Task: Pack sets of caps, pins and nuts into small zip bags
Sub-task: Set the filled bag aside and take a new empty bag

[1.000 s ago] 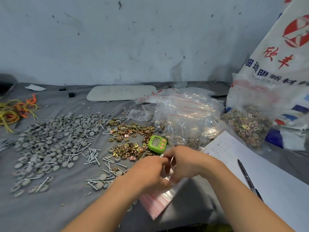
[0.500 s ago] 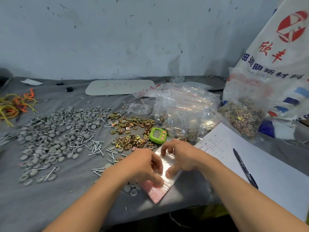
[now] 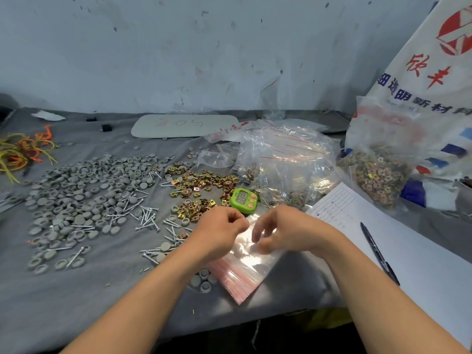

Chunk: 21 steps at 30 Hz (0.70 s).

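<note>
A stack of small clear zip bags (image 3: 245,274) with red strips lies on the grey cloth near the front edge. My left hand (image 3: 219,232) has its fingers curled at the top bag's far left edge and seems to pinch it. My right hand (image 3: 283,231) hovers over the stack with bent fingers, its thumb touching the top bag. Grey round caps (image 3: 84,195) are spread over the left. Silver pins (image 3: 148,218) lie between the caps and my left hand. Brass square nuts (image 3: 201,182) sit just beyond my hands.
A green timer (image 3: 244,198) stands right behind my hands. A big clear bag of packed sets (image 3: 288,164) and a bag of nuts (image 3: 375,175) lie at the right. A paper sheet (image 3: 408,251) with a pen (image 3: 378,254) lies at my right. Rubber bands (image 3: 20,152) lie far left.
My hands, close together on the bag stack a second ago, have drawn a little apart. The right hand's fingers have lifted off the top bag.
</note>
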Available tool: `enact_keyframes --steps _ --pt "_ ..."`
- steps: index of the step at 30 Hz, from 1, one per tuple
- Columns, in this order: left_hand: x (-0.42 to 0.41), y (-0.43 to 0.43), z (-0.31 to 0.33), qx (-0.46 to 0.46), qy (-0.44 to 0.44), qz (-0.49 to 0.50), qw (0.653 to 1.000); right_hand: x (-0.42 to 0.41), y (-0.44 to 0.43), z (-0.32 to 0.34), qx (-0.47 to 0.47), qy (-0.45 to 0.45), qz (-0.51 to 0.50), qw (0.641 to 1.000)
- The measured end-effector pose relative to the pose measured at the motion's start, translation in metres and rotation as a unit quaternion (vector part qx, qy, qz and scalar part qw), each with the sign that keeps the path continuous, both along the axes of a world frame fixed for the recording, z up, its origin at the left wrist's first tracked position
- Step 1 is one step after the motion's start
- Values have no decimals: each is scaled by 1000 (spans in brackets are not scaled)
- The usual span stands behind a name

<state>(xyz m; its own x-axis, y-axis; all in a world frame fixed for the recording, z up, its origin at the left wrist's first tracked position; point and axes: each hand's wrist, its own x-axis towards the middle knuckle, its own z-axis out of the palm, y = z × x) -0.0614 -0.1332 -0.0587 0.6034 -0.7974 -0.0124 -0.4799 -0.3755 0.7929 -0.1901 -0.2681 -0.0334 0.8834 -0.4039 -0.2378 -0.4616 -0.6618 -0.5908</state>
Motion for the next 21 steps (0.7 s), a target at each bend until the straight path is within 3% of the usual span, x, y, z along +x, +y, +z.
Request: enact_keyframes --steps 3,4,6,8,10,12,14,17,18,21 --pt "-11 4 3 -109 -211 76 968 10 -3 -1 -24 -59 -121 991" --pt "-15 7 3 -112 -258 61 958 13 -5 1 -17 -99 -179 979" --pt "-23 9 0 -52 -267 -8 962 17 -7 6 25 -210 -305 928" --pt "-27 10 -6 37 -251 -70 965 18 -6 13 117 -332 -396 848" --pt "-29 10 -10 79 -231 -108 964 20 -4 22 245 -421 -394 780" --pt "-27 9 -8 109 -197 -127 966 24 5 26 378 -433 -330 749" --pt "-14 7 1 111 -127 -97 981 32 16 27 454 -399 -273 749" --pt "21 13 27 21 5 53 998 45 27 27 429 -354 -253 792" --pt "33 20 36 -39 86 103 990 49 30 27 414 -342 -249 806" --pt "62 43 57 -195 337 139 911 61 41 24 383 -308 -192 849"
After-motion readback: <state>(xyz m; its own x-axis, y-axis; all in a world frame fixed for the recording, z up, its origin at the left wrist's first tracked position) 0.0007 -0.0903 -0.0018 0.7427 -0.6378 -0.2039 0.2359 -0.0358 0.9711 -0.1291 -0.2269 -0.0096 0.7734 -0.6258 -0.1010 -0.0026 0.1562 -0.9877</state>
